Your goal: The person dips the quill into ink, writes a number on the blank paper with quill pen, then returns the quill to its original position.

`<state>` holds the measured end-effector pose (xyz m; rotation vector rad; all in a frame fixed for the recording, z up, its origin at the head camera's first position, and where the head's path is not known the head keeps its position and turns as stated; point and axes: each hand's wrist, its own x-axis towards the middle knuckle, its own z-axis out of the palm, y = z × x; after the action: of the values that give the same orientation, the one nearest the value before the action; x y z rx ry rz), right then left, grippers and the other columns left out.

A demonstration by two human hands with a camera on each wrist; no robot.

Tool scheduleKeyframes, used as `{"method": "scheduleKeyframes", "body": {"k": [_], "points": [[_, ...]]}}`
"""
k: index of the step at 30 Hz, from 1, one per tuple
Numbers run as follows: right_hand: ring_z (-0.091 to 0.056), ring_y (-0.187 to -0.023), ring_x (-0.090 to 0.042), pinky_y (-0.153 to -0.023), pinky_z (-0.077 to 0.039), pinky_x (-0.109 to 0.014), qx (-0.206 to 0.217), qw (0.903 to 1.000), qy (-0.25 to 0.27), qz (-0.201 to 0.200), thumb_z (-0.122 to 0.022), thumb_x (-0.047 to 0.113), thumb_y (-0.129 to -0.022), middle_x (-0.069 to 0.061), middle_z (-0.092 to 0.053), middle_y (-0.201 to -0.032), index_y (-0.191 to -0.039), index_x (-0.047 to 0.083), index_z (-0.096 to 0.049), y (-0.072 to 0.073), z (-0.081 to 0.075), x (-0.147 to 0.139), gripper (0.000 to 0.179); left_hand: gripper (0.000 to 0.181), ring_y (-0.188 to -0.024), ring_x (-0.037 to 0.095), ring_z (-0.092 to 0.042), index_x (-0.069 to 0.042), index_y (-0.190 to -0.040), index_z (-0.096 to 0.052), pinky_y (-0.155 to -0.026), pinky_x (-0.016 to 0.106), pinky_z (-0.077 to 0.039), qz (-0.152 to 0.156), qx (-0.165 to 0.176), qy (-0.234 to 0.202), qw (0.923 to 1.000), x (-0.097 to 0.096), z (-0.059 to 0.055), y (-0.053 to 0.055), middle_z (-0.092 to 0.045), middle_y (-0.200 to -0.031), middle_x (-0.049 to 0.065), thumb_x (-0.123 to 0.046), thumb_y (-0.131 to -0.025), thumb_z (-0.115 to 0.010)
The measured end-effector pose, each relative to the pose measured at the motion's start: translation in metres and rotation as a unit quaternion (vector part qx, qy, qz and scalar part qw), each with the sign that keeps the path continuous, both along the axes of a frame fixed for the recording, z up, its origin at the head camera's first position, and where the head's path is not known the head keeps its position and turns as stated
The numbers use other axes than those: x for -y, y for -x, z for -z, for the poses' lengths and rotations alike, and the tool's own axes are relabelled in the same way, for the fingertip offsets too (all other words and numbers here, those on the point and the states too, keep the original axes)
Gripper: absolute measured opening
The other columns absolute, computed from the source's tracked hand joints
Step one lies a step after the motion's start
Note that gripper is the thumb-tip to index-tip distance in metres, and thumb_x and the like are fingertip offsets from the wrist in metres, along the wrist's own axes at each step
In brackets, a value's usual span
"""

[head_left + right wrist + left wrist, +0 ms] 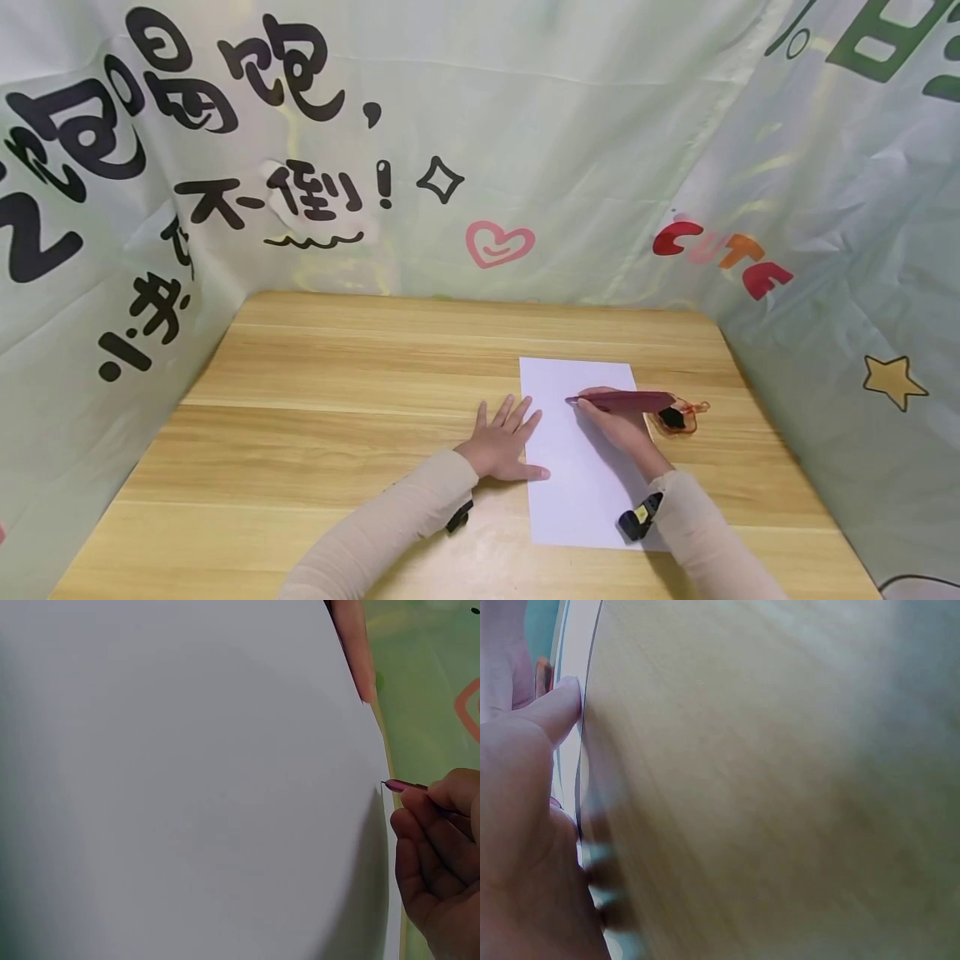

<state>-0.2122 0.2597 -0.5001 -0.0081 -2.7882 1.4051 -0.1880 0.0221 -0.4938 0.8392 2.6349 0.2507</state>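
A white sheet of paper (562,517) lies upright on the table. My left hand (501,446), fingers spread, rests flat on its left edge; the left wrist view shows the thumb (559,709) on that edge. Over the upper part of the sheet, my right hand (618,425) pinches a dark maroon feather-shaped dip pen (637,402). The pen points left. In the right wrist view its thin nib is at the paper (225,787), but contact cannot be made out. Fingers of the right hand (442,855) are curled around the pen's lower end.
A small amber-clear ink bottle (678,419) with dark contents stands just right of the paper, behind the feather's end. The wooden table (337,375) is bordered by printed fabric (585,167) at the back and sides. A small black camera (640,517) sits at the right wrist.
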Motion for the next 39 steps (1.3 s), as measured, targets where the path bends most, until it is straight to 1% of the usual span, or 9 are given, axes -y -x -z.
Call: {"method": "scheduleKeyframes", "body": {"k": [2,7,10,17,25,30,33,37,39], "points": [[-0.063,-0.093,-0.014,-0.080,-0.048,-0.022,0.003,1.0000,0.000,0.000,-0.067,0.023,-0.090,-0.015,-0.070,-0.107,-0.110,0.000,-0.068,-0.003,0.000,0.001,0.030,0.096,-0.148,0.027,0.006,-0.023,-0.156,-0.009,-0.112,0.063,0.001,-0.001,-0.003,0.000,1.0000,0.000,0.000,0.000,0.004,-0.162,0.001,-0.076,-0.083,-0.044],[-0.063,-0.100,-0.020,-0.085,-0.047,-0.027,0.006,0.9998,-0.001,-0.018,-0.067,0.023,-0.090,-0.014,-0.070,-0.108,-0.110,0.003,-0.069,-0.011,-0.001,0.004,0.028,0.097,-0.148,0.027,0.006,-0.022,-0.156,-0.009,-0.112,0.064,0.001,0.000,-0.005,0.000,1.0000,0.000,0.001,0.000,0.004,-0.162,0.002,-0.076,-0.083,-0.044],[-0.062,-0.102,-0.022,-0.086,-0.047,-0.026,0.000,0.9995,-0.001,-0.032,-0.068,0.022,-0.090,-0.012,-0.070,-0.108,-0.108,0.004,-0.070,-0.015,-0.001,0.005,0.026,0.098,-0.148,0.028,0.006,-0.022,-0.156,-0.008,-0.111,0.064,0.002,0.001,-0.005,0.000,1.0000,0.000,0.002,0.001,0.005,-0.162,0.002,-0.076,-0.083,-0.043],[-0.063,-0.100,-0.016,-0.084,-0.047,-0.019,-0.012,0.9984,-0.011,-0.054,-0.068,0.022,-0.090,-0.009,-0.071,-0.105,-0.105,0.006,-0.071,-0.027,-0.001,0.006,0.022,0.098,-0.148,0.028,0.007,-0.022,-0.156,-0.008,-0.111,0.064,0.003,0.001,-0.005,-0.003,1.0000,-0.001,0.003,0.002,0.005,-0.162,0.002,-0.076,-0.083,-0.044],[-0.063,-0.096,-0.009,-0.084,-0.048,-0.021,-0.010,0.9973,-0.021,-0.069,-0.067,0.022,-0.090,-0.008,-0.072,-0.103,-0.105,0.006,-0.071,-0.039,0.000,0.006,0.023,0.097,-0.148,0.027,0.006,-0.023,-0.156,-0.008,-0.112,0.063,0.002,0.000,-0.004,-0.003,1.0000,-0.001,0.003,0.001,0.004,-0.162,0.001,-0.076,-0.083,-0.044],[-0.061,-0.089,-0.002,-0.079,-0.048,-0.020,-0.014,0.9951,-0.023,-0.095,-0.069,0.020,-0.089,-0.006,-0.073,-0.098,-0.102,0.006,-0.072,-0.046,-0.001,0.004,0.020,0.097,-0.148,0.027,0.008,-0.023,-0.156,-0.007,-0.112,0.063,0.002,-0.001,-0.004,0.001,1.0000,-0.001,0.004,0.001,0.006,-0.162,0.001,-0.076,-0.083,-0.044],[-0.061,-0.086,0.000,-0.077,-0.049,-0.019,-0.010,0.9921,-0.017,-0.124,-0.068,0.018,-0.089,-0.006,-0.072,-0.096,-0.102,0.005,-0.072,-0.049,-0.003,0.000,0.018,0.098,-0.148,0.027,0.007,-0.023,-0.156,-0.007,-0.112,0.063,0.002,-0.001,-0.005,0.000,1.0000,-0.001,0.006,0.002,0.006,-0.162,0.002,-0.076,-0.083,-0.043],[-0.060,-0.084,0.001,-0.075,-0.049,-0.018,0.003,0.9879,-0.008,-0.155,-0.068,0.015,-0.089,-0.008,-0.072,-0.097,-0.102,0.002,-0.071,-0.051,-0.004,-0.005,0.019,0.098,-0.148,0.027,0.006,-0.022,-0.156,-0.007,-0.112,0.062,0.002,0.000,-0.007,0.002,1.0000,-0.001,0.004,0.002,0.005,-0.162,0.002,-0.077,-0.083,-0.043],[-0.059,-0.083,0.002,-0.074,-0.049,-0.018,0.015,0.9859,-0.013,-0.166,-0.068,0.016,-0.089,-0.008,-0.072,-0.097,-0.103,0.002,-0.070,-0.053,-0.005,-0.008,0.019,0.098,-0.148,0.027,0.006,-0.023,-0.156,-0.007,-0.112,0.062,0.002,0.001,-0.008,0.004,1.0000,-0.001,0.003,0.001,0.006,-0.162,0.002,-0.077,-0.083,-0.042]]}}
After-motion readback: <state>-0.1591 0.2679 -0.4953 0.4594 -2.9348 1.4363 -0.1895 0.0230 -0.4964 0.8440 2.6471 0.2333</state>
